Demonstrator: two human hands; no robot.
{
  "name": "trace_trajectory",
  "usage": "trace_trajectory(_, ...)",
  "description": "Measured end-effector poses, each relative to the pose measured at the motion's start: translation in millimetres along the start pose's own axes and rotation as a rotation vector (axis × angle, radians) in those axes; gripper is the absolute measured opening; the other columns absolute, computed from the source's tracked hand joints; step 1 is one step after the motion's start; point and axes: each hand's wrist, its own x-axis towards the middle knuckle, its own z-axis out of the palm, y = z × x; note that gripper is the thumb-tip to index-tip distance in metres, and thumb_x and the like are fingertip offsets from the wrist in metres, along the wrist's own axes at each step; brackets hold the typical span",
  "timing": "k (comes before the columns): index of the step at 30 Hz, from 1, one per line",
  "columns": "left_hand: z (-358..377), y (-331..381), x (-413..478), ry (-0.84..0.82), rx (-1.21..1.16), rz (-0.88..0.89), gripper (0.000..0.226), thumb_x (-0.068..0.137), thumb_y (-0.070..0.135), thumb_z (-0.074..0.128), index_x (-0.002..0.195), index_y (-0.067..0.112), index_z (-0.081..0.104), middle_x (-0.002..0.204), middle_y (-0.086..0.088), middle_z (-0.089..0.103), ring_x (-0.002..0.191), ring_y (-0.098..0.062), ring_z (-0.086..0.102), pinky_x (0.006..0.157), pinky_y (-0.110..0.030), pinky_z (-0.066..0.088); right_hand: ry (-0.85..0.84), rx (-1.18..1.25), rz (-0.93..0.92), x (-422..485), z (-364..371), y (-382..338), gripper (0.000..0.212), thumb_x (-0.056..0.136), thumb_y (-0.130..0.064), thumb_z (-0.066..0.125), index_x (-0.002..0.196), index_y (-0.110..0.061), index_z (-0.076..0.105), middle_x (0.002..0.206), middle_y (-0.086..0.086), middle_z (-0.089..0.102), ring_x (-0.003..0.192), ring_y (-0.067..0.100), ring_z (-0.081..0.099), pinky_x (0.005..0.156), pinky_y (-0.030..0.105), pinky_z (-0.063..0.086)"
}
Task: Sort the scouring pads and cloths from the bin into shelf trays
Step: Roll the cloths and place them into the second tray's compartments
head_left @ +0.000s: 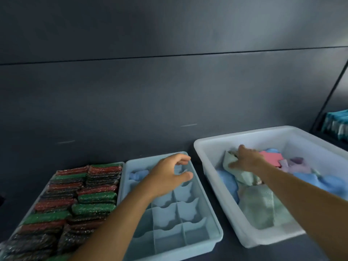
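A white bin [212, 161] on the right holds loose cloths: blue, pale green, pink [271, 159] and lilac. My right hand [247, 159] reaches into the bin and grips a pale green cloth [244, 175] near its far left corner. A light blue divided tray [203, 219] sits in the middle, with one blue cloth [138, 174] in a far left cell. My left hand [169, 176] hovers over the tray's far cells, fingers loosely curled, holding nothing. At the left, a tray [120, 163] is packed with red, green and dark scouring pads [94, 197].
Everything stands on a dark shelf against a dark back panel [169, 91]. At the far right edge, teal packaged items [337, 125] sit behind a dark upright post [328, 98]. A narrow gap separates the divided tray from the white bin.
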Motion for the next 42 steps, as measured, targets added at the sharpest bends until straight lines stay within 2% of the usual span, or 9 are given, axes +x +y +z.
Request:
trace_trajectory(6,13,1,-18,0.105,-0.254,-0.094,0.024,0.089,0.026,0.068,0.112,0.033,0.064,0.11,0.015,0.068,0.103,0.005,0.062,0.095,-0.017,0.046,-0.011,0.135,-0.059,-1,-1,8,0.017,0.083,-0.03,0.063,0.086,-0.013,0.061,0.087,0.009,0.062,0.079,0.026,0.057,0.054,0.024,0.033)
trace_trajectory(10,9,10,-25,0.216,-0.426,-0.113,0.018,0.09,0.024,0.068,0.106,0.029,0.07,0.102,0.01,0.073,0.097,0.002,0.066,0.084,-0.01,0.049,0.117,0.564,-0.297,-5,-27,-5,0.045,0.087,-0.016,0.065,0.052,-0.016,0.037,0.054,-0.001,0.033,0.056,0.017,0.033,0.05,0.026,0.027)
trace_trajectory(14,8,33,-26,0.255,-0.641,-0.095,0.018,0.094,0.022,0.061,0.111,0.02,0.069,0.101,0.002,0.075,0.097,-0.009,0.07,0.091,-0.026,0.054,0.137,0.885,-0.51,-50,-60,-36,0.039,0.089,-0.015,0.065,0.065,0.002,0.041,0.062,0.003,0.031,0.058,0.016,0.027,0.053,0.027,0.026)
trace_trajectory(19,1,58,-16,0.294,-0.791,-0.064,0.025,0.097,0.031,0.057,0.114,0.016,0.067,0.109,-0.003,0.074,0.106,-0.018,0.068,0.096,-0.036,0.054,0.196,1.079,-0.72,-107,-74,-79,0.025,0.092,-0.011,0.062,0.07,-0.002,0.055,0.058,-0.001,0.053,0.052,0.007,0.042,0.05,0.02,0.036)
trace_trajectory(23,-17,60,-18,0.45,-0.951,0.049,0.018,0.096,0.02,0.06,0.103,0.006,0.069,0.102,-0.021,0.072,0.092,-0.028,0.067,0.091,-0.048,0.052,0.189,0.994,-0.863,-133,-64,-92,0.032,0.086,-0.017,0.071,0.064,-0.016,0.048,0.056,-0.012,0.04,0.054,0.005,0.035,0.052,0.019,0.033)
trace_trajectory(26,-39,53,-25,0.352,-1.038,0.079,0.018,0.097,0.018,0.053,0.101,0.006,0.066,0.093,-0.018,0.068,0.085,-0.03,0.065,0.082,-0.045,0.052,0.097,1.07,-0.852,-144,-57,-90,0.031,0.086,-0.037,0.062,0.069,-0.012,0.062,0.06,-0.004,0.055,0.057,0.008,0.049,0.056,0.02,0.041)
trace_trajectory(29,-58,49,-32,0.236,-1.168,0.019,0.027,0.099,0.016,0.038,0.099,0.004,0.063,0.084,-0.017,0.072,0.074,-0.029,0.072,0.071,-0.039,0.06,0.175,1.123,-0.723,-138,-54,-86,0.012,0.094,-0.017,0.059,0.083,-0.012,0.062,0.075,0.002,0.064,0.063,0.015,0.057,0.056,0.024,0.044)
trace_trajectory(34,-63,46,-44,0.109,-1.231,-0.08,0.057,0.096,0.03,0.034,0.065,0.009,0.078,0.063,-0.014,0.071,0.05,-0.022,0.066,0.05,-0.024,0.055,-0.109,1.079,-0.863,-143,-56,-94,0.091,0.079,0.008,0.069,0.141,-0.046,0.031,0.125,-0.01,0.058,0.111,0.007,0.06,0.09,0.024,0.052)
trace_trajectory(42,-48,33,-60,-0.146,-1.235,-0.095,0.053,0.09,0.034,0.031,0.072,0.015,0.078,0.092,-0.01,0.076,0.056,-0.021,0.066,0.053,-0.025,0.053,-0.122,1.268,-0.888,-154,-110,-123,0.013,0.077,-0.02,0.077,0.08,-0.013,0.067,0.074,0.008,0.06,0.067,0.018,0.054,0.059,0.031,0.042)
